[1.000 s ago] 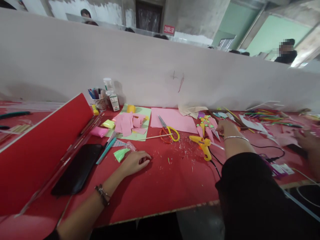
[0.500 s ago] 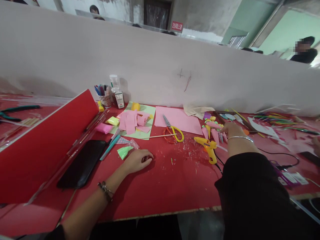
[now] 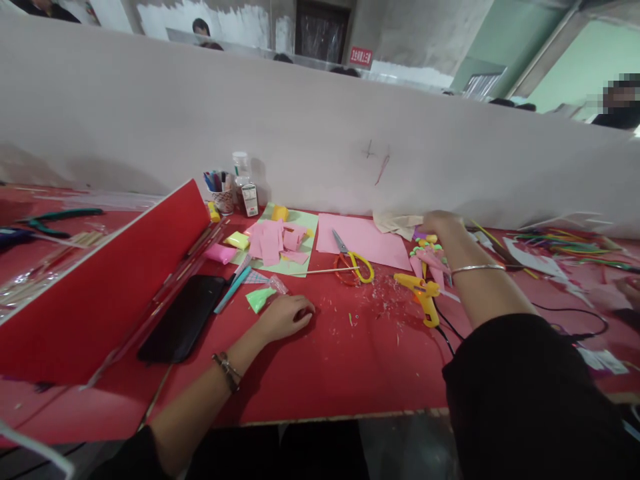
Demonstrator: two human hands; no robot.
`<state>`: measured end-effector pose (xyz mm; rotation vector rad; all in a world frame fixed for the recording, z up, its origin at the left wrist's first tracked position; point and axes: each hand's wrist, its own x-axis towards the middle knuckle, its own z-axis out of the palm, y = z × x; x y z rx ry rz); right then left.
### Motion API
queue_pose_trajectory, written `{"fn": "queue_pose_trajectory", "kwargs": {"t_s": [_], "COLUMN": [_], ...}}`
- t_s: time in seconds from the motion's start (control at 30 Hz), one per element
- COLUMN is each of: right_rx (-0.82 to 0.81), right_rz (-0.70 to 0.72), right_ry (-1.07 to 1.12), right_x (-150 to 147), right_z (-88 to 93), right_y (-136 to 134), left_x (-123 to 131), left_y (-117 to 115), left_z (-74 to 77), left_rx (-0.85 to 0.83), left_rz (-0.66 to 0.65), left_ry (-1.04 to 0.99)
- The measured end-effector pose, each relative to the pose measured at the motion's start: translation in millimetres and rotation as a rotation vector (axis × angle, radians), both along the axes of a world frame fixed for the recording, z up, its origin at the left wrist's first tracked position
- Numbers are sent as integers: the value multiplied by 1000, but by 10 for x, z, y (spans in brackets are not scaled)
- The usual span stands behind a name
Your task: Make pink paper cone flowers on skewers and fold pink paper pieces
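My left hand [image 3: 286, 318] rests on the red tabletop [image 3: 330, 373] with its fingers curled in, and I see nothing in them. A light green packet [image 3: 259, 299] lies just behind its wrist. My right hand [image 3: 444, 223] reaches to the back of the table, beside a crumpled cream cloth [image 3: 395, 222]; its fingers are blurred and mostly hidden. In front of it is a cluster of pink cone-shaped pieces [image 3: 434, 259] with green and yellow bits. A yellow glue gun [image 3: 423, 293] lies nearer to me. Scissors [image 3: 353, 259] with red and yellow handles lie partly on a pink sheet [image 3: 387, 243].
On the left, a red board [image 3: 130, 280] stands slanted beside a black phone [image 3: 183, 320]. Pink strips [image 3: 267, 241] lie on a green sheet [image 3: 306, 267]. A pen cup [image 3: 221, 199] and a bottle [image 3: 247, 193] stand by the grey partition [image 3: 300, 127]. The glue gun's black cable [image 3: 445, 340] runs under my right arm.
My right hand has moved from the pink cones back toward the partition, near the cloth. My left hand stays on the table. The whole view has shifted slightly.
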<state>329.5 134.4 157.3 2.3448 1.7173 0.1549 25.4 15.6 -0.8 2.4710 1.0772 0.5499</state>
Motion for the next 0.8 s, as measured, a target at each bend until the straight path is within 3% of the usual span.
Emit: {"fn": "queue_pose_trajectory", "kwargs": {"t_s": [0.17, 0.33, 0.53, 0.8], "right_rx": [-168, -360, -326, -187], "right_rz": [234, 347, 206, -64], "right_ry": [59, 177, 155, 167], "right_x": [-611, -1003, -1069, -788], "right_z": [-11, -216, -542, -876], "right_y": [13, -57, 72, 54], "left_x": [5, -1, 3, 7], "left_y": [-11, -18, -43, -38], "left_z": [-18, -44, -43, -35], "left_rx": [9, 25, 47, 49], "left_rz": [7, 8, 30, 46], "left_ry": [3, 22, 47, 51]}}
